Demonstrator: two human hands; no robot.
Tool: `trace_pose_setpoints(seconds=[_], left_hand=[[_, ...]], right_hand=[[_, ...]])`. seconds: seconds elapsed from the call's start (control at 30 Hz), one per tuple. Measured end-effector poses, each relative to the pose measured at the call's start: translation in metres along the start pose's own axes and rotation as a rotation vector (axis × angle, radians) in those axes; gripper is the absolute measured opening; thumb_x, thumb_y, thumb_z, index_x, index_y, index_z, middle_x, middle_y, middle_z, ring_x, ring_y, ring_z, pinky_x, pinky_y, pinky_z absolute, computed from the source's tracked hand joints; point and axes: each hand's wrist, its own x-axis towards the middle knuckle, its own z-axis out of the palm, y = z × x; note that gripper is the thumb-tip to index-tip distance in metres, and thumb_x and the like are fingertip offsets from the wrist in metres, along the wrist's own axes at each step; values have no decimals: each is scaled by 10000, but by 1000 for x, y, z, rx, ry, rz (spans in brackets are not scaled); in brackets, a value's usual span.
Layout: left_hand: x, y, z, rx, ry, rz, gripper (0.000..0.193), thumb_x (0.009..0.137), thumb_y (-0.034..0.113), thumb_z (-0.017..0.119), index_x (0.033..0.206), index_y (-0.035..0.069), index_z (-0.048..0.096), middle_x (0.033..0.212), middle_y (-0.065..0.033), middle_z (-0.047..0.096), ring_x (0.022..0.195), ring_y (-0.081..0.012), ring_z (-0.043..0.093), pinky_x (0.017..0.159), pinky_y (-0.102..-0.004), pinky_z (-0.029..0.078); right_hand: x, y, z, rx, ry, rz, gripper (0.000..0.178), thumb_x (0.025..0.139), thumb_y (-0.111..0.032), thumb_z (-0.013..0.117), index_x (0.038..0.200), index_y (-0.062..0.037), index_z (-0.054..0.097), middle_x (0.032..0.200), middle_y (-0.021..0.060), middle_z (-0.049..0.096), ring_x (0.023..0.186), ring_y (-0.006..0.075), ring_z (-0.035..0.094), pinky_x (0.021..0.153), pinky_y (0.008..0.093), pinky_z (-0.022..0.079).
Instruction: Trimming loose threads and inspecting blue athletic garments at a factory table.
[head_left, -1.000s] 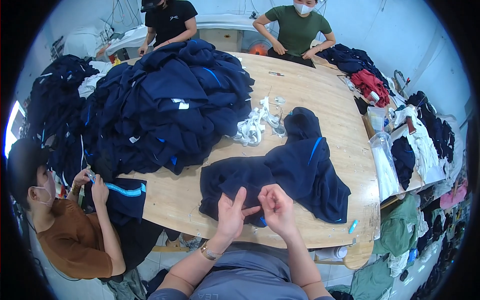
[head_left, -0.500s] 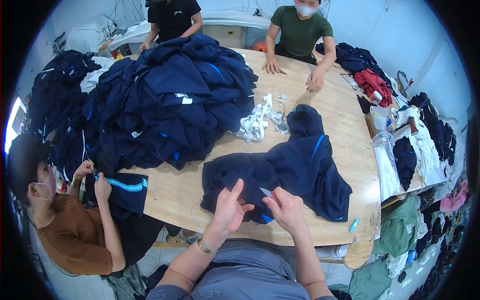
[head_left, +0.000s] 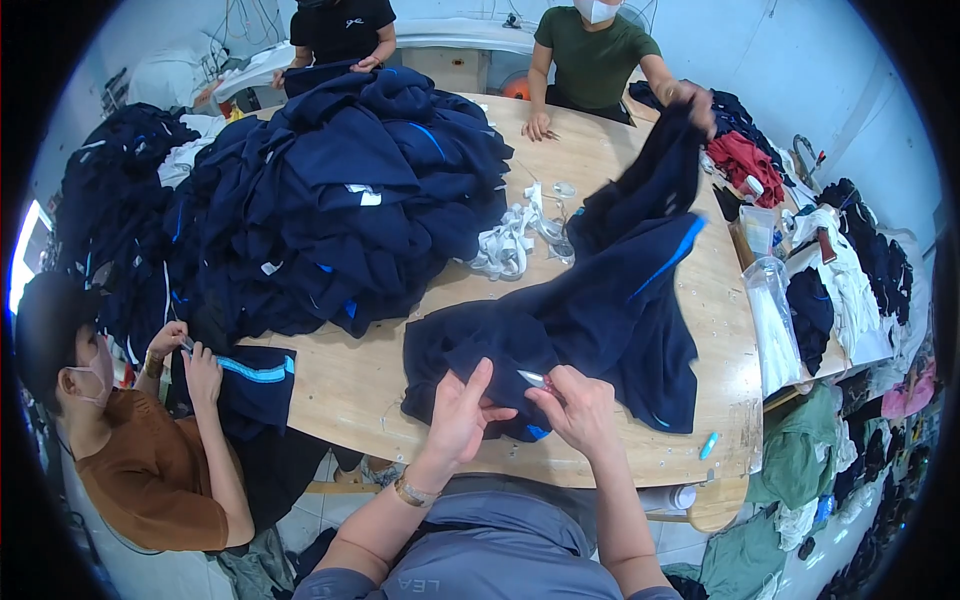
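"Who holds what?"
"The left hand (head_left: 462,412) spreads its thumb from half-curled fingers; the right hand (head_left: 580,408) grips pointed snips (head_left: 532,379)."
"And the navy garment (head_left: 600,325)?"
"Beneath them on the wooden table (head_left: 725,340), its far end held up in a green-shirted co-worker's hand (head_left: 697,107)."

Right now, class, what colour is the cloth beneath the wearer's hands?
The cloth is dark navy, best seen in the head view.

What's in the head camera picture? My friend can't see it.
A right hand holds a pointed metal tool beside the left hand, over a navy garment on a wooden table. Someone in green holds up navy cloth; navy clothes are heaped at left.
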Motion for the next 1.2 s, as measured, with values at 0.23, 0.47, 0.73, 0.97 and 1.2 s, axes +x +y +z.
trace_pose_setpoints(seconds=[0.23, 0.47, 0.73, 0.97, 1.2], left_hand=[[2, -4, -4, -75, -47, -62, 283, 941, 295, 460, 1135, 90, 474, 986, -54, 606, 813, -145, 619, 619, -291, 558], [0, -6, 0, 26, -38, 33, 257, 954, 281, 421, 1104, 80, 478, 976, -73, 620, 807, -154, 646, 620, -330, 580], [5, -14, 0, 81, -20, 53, 285, 952, 278, 428, 1140, 65, 462, 992, -66, 597, 837, -145, 637, 624, -319, 579], [9, 1, -37, 700, 9, -31, 435, 934, 402, 435, 956, 2, 603, 839, -75, 614, 834, -123, 598, 556, -238, 519], [5, 4, -1, -84, -193, -142, 342, 925, 299, 500, 1078, 1, 566, 918, -59, 621, 859, -138, 607, 659, -266, 520]], right_hand=[[4, 5, 20, 990, 171, 382, 155, 835, -160, 624, 856, -44, 523, 597, -84, 336, 522, 37, 273, 478, 196, 253], [25, -6, 28, 961, 178, 419, 115, 823, -117, 653, 783, -26, 595, 629, -81, 480, 564, 1, 375, 498, 172, 295], [20, 2, 21, 857, -112, 404, 179, 752, -127, 725, 857, -14, 635, 569, -84, 362, 550, 13, 322, 495, 183, 285], [25, 9, -7, -144, 328, -245, 282, 621, -37, 665, 902, -63, 654, 526, 8, 445, 455, 154, 470, 452, 270, 326], [22, -6, -14, -299, 368, -672, 319, 633, -98, 624, 946, -47, 660, 519, -37, 270, 423, 86, 325, 437, 251, 239]])
